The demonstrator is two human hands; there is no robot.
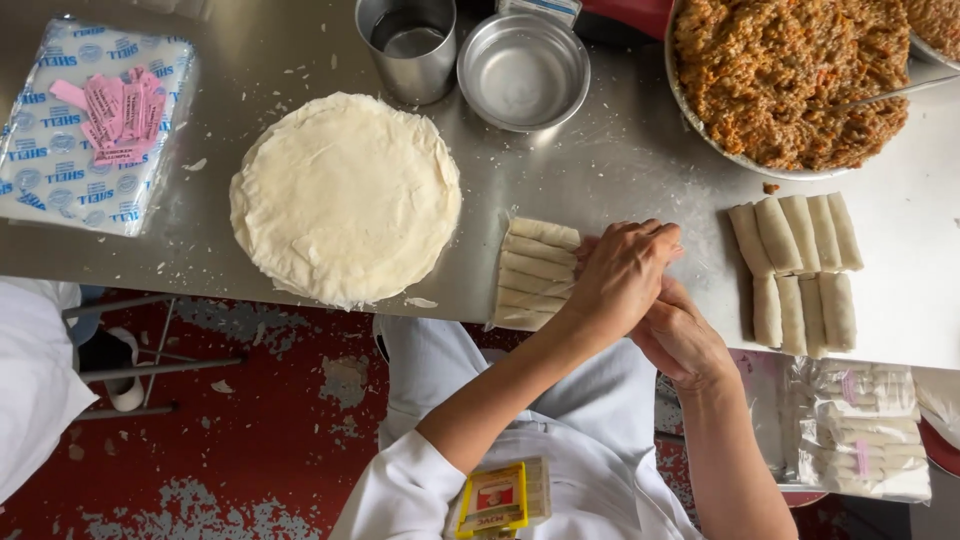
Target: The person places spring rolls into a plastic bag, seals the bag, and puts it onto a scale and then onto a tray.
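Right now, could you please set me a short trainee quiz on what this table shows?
1. True or false: the round stack of wrappers lies to the left of both hands.
2. Which group of finished rolls does the left hand touch? A) the row of rolls near the table edge; B) the far rolls below the big bowl of filling.
3. Fill in: the small metal bowl beside the cup looks ___.

Key
1. True.
2. A. The right hand sits just behind the left, and what the hands hold between them is hidden.
3. Empty.
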